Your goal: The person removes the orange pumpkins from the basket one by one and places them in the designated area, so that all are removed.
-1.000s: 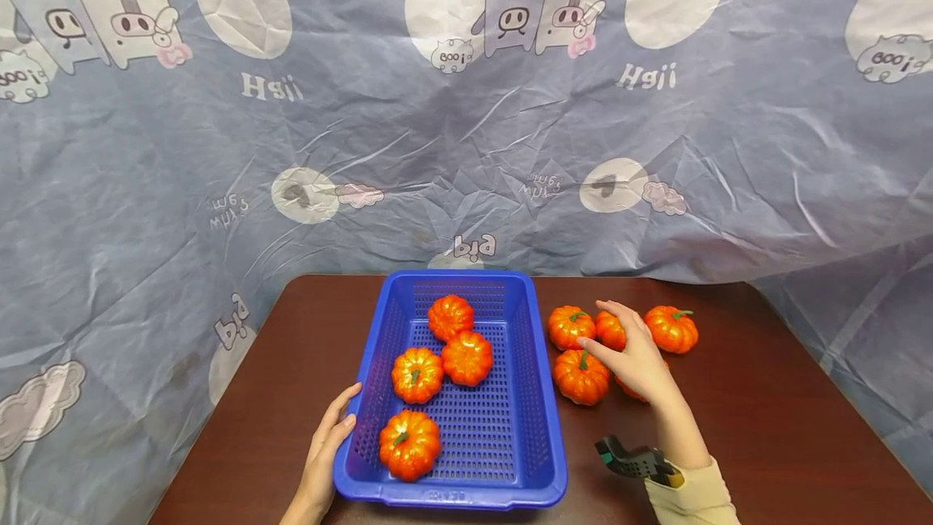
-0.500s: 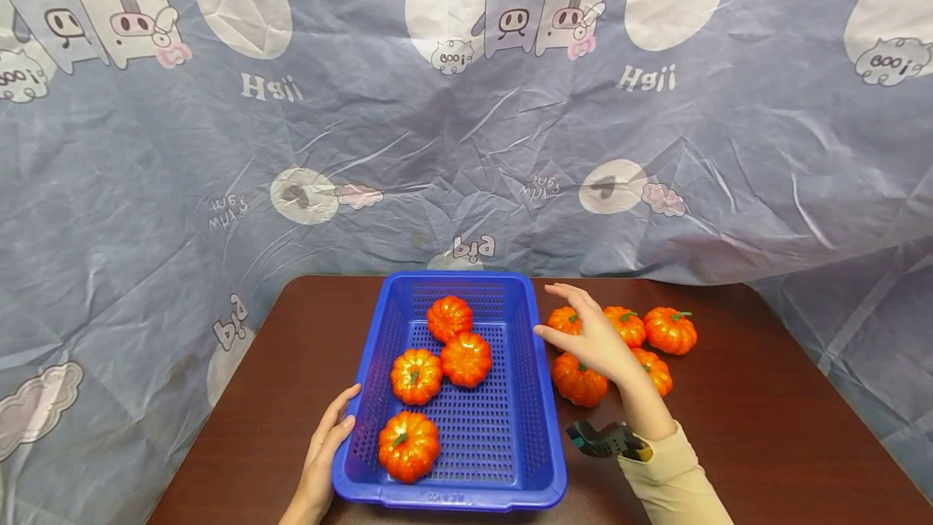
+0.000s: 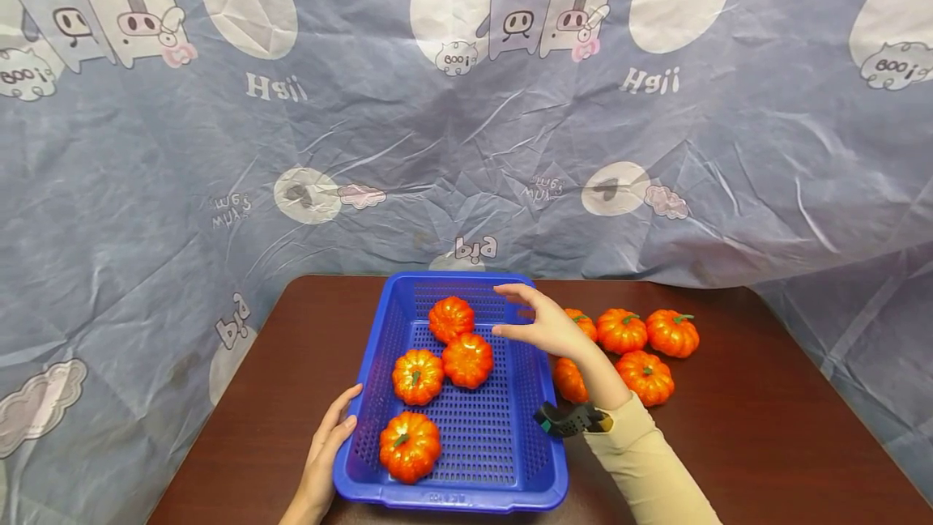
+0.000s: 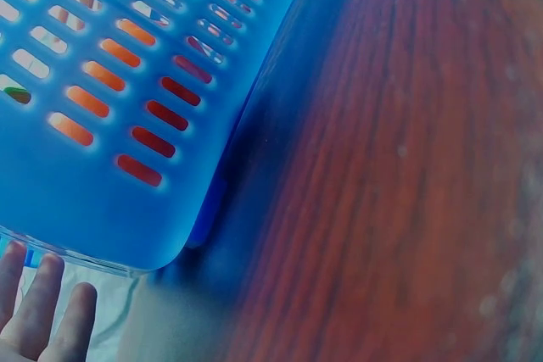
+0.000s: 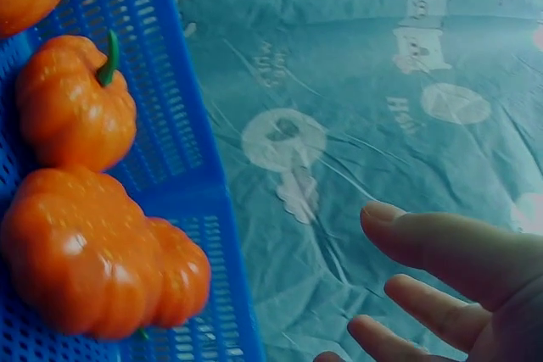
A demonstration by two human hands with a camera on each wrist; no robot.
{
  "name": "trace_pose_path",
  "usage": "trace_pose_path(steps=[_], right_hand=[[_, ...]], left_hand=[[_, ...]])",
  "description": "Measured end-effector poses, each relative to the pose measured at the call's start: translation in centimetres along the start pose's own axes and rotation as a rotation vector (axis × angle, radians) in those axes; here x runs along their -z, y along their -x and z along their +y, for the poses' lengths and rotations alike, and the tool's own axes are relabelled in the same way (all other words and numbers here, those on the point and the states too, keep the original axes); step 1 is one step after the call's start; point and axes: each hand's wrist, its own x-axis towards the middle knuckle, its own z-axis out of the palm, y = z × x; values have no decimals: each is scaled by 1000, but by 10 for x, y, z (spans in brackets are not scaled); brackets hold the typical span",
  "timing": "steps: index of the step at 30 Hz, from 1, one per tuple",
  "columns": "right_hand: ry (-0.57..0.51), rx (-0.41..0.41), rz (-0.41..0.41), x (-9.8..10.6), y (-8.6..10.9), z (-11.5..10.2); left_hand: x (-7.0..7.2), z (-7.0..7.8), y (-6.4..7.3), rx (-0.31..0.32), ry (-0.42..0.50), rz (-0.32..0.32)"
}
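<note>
Head view: right grip (image 3: 554, 329) (thumb and fingers apart) above blue basket (image 3: 455, 498).

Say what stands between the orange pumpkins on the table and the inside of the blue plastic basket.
The right wall of the blue plastic basket stands in the way, with the right hand hanging over that side; the basket's top is open.
</note>
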Motion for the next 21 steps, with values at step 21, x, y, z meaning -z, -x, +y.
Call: trace_pose_path(steps=[21], right_hand=[[49,18,-156,-49,-23,10]], left_hand=[[0,-2,-1,-34,9,-7]])
